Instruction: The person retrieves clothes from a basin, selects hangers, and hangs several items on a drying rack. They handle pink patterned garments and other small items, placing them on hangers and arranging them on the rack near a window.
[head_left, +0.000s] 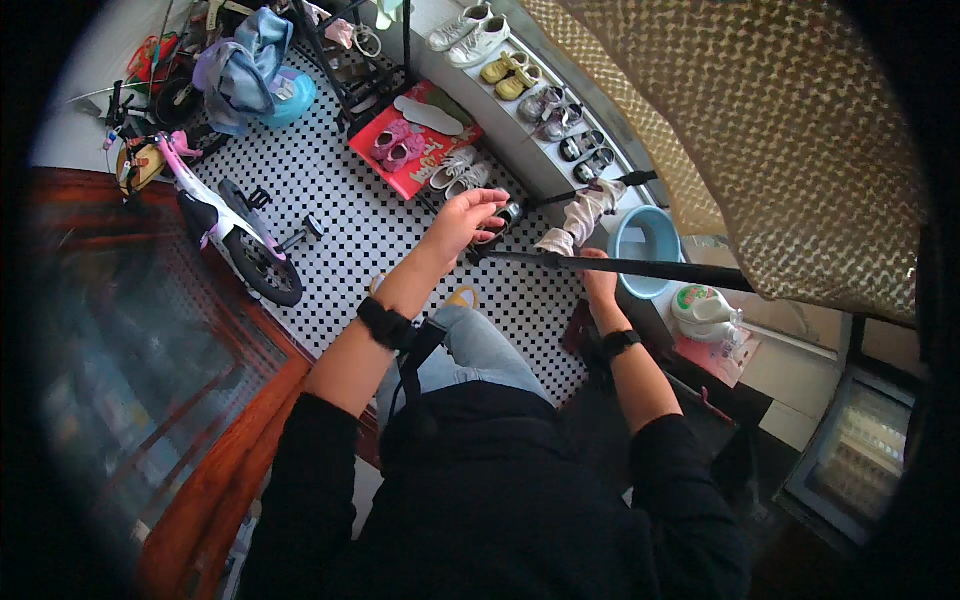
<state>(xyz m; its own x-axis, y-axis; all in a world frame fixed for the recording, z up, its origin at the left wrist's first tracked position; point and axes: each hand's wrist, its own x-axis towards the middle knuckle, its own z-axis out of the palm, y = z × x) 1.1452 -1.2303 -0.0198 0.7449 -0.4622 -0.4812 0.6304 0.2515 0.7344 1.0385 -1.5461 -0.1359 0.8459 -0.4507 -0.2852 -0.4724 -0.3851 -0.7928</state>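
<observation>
My left hand (466, 225) is raised over the tiled floor, fingers bent and apart, with nothing visible in it. Just beyond its fingertips a dark shoe (511, 216) shows partly. My right hand (600, 276) is at a black metal bar (645, 267), which covers part of it; whether its fingers grip anything is hidden. A bunched pale pink cloth (586, 216) hangs close above that hand, beside a second black rod (637, 178). The light blue plastic basin (651, 289) stands on the ledge right of my right hand.
Several pairs of shoes line the white ledge (495, 82). Children's pink shoes (397, 145) and insoles rest on a red board (409, 184), with grey-white sneakers (459, 174) alongside. A child's bicycle (225, 225) stands left. Detergent jugs (703, 311) and a woven curtain (757, 135) are at right.
</observation>
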